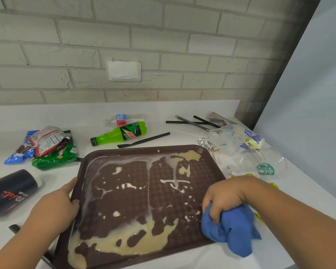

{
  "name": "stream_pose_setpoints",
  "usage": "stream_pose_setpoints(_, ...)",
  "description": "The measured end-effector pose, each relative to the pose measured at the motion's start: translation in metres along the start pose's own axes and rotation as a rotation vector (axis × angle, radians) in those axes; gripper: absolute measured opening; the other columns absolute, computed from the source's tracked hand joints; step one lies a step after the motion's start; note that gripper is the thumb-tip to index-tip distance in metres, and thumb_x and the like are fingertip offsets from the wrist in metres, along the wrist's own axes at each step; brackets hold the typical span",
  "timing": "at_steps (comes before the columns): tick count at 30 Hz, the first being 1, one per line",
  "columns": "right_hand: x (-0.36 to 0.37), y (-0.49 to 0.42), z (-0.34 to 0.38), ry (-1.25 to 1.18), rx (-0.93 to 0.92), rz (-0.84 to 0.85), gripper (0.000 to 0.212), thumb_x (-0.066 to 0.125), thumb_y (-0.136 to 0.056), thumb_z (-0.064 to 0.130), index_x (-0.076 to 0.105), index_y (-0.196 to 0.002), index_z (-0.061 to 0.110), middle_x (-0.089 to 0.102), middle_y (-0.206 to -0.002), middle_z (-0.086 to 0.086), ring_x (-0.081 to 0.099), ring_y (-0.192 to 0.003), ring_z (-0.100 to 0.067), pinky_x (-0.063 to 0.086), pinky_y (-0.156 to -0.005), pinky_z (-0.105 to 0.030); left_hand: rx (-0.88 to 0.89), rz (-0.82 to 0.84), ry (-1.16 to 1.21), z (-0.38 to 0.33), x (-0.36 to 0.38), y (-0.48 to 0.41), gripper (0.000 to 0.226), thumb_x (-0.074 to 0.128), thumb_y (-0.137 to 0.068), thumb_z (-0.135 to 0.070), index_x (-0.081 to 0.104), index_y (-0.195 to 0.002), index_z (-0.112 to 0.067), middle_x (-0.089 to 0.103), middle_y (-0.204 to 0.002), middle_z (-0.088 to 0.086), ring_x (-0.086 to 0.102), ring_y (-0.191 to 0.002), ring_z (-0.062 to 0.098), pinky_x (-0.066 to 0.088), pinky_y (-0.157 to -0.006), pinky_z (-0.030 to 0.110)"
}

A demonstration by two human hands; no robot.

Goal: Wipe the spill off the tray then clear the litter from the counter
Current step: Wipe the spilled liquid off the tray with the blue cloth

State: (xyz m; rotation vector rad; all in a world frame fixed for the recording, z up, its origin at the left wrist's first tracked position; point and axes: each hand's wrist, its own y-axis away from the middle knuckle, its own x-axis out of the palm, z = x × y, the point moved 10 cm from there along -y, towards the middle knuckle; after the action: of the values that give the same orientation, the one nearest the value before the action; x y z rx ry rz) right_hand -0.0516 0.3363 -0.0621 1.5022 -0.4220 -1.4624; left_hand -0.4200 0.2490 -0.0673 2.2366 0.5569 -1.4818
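1. Sitting in the lower middle of the frame on the white counter (192, 258), the brown tray (128, 210) is flat and bumpy with round corners.
2. A milky, yellowish spill (124, 244) lies in puddles, thickest near the tray's bottom edge.
3. At lower right, the right hand (221, 197) is curled tight round a soft, bunched-up blue cloth (236, 229) at the tray's right edge.
4. At lower left, the left hand (54, 208) holds the tray's left rim, thumb on top.
5. Above the tray lie crinkly snack wrappers (46, 146), a shiny green bottle (118, 133) on its side, a thin black straw (144, 140) and a clear plastic cup (264, 164).
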Motion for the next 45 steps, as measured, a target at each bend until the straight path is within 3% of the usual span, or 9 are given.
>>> stream_pose_setpoints(5,0.003,-0.014,-0.046,0.282,0.212,0.162,0.069,0.069,-0.041,0.036,0.072,-0.105,0.009,0.07,-0.109,-0.009,0.065,-0.102,-0.028,0.053,-0.093,-0.04,-0.008,0.013,-0.001,0.001,0.002,-0.001,0.068,0.049,-0.093,-0.024,0.015,-0.15,-0.034,0.064,-0.086,-0.002,0.059,-0.079,0.015,0.043,-0.063,0.025)
stream_pose_setpoints(10,-0.003,-0.008,-0.019,0.14,0.096,0.052,0.014,0.069,-0.073,0.021,0.07,-0.087,0.024,0.065,-0.081,0.006,0.059,-0.077,-0.014,0.049,-0.07,-0.024,-0.02,-0.011,-0.022,0.003,0.002,-0.002,0.068,0.05,-0.091,-0.024,0.018,-0.15,-0.034,0.068,-0.089,-0.001,0.057,-0.079,0.016,0.043,-0.063,0.026)
stream_pose_setpoints(14,-0.004,-0.019,-0.039,0.336,0.192,0.092,0.051,0.066,-0.056,0.033,0.072,-0.1,0.009,0.069,-0.098,-0.007,0.065,-0.095,-0.028,0.055,-0.087,-0.038,-0.001,-0.005,-0.029,0.001,0.001,-0.001,0.067,0.05,-0.091,-0.024,0.018,-0.15,-0.033,0.067,-0.087,-0.002,0.055,-0.078,0.016,0.042,-0.065,0.026)
stream_pose_setpoints(19,-0.075,0.011,-0.036,0.036,0.041,-0.522,0.011,0.066,-0.078,0.026,0.069,-0.089,0.024,0.063,-0.089,-0.004,0.059,-0.085,-0.019,0.047,-0.072,-0.029,-0.001,0.011,-0.008,0.001,0.001,0.0,0.067,0.049,-0.092,-0.024,0.015,-0.15,-0.033,0.065,-0.085,-0.002,0.058,-0.078,0.016,0.042,-0.064,0.027)
stream_pose_setpoints(23,-0.051,-0.003,-0.026,0.053,-0.03,-0.576,0.035,0.063,-0.082,0.054,0.065,-0.114,0.039,0.05,-0.104,0.006,0.055,-0.103,-0.017,0.042,-0.086,-0.029,-0.008,0.013,0.0,0.001,0.001,0.001,0.067,0.048,-0.093,-0.025,0.015,-0.15,-0.033,0.065,-0.086,-0.003,0.059,-0.08,0.015,0.043,-0.064,0.026)
stream_pose_setpoints(32,-0.049,0.005,-0.029,0.027,-0.023,-0.914,0.028,0.054,-0.093,0.032,0.063,-0.12,0.03,0.046,-0.125,0.007,0.053,-0.105,-0.014,0.037,-0.08,-0.018,-0.019,0.024,-0.006,0.002,0.003,0.002,0.067,0.048,-0.093,-0.024,0.014,-0.15,-0.034,0.062,-0.087,-0.003,0.057,-0.077,0.013,0.042,-0.062,0.025)
stream_pose_setpoints(37,-0.034,-0.003,-0.004,-0.06,-0.223,-0.77,0.028,0.062,-0.089,0.027,0.066,-0.117,0.032,0.046,-0.112,0.011,0.053,-0.097,-0.007,0.033,-0.074,-0.007,-0.011,0.025,-0.017,0.001,0.003,0.002,0.067,0.047,-0.094,-0.025,0.013,-0.15,-0.034,0.06,-0.087,-0.004,0.054,-0.075,0.011,0.04,-0.06,0.023)
stream_pose_setpoints(41,-0.051,-0.001,-0.027,-0.045,-0.034,-0.821,0.026,0.057,-0.093,0.024,0.065,-0.118,0.022,0.046,-0.121,0.001,0.056,-0.104,-0.019,0.043,-0.09,-0.026,-0.012,0.014,-0.029,0.006,0.005,-0.003,0.068,0.05,-0.092,-0.025,0.016,-0.15,-0.034,0.065,-0.088,-0.001,0.056,-0.078,0.016,0.044,-0.067,0.027)
stream_pose_setpoints(45,-0.056,0.005,-0.012,-0.077,-0.117,-0.575,0.011,0.068,-0.082,0.021,0.071,-0.091,0.026,0.061,-0.099,0.005,0.06,-0.094,-0.017,0.049,-0.085,-0.03,-0.001,0.005,-0.038,0.012,0.01,-0.01,0.068,0.051,-0.09,-0.024,0.019,-0.149,-0.033,0.066,-0.075,-0.004,0.06,-0.073,0.017,0.046,-0.064,0.028)
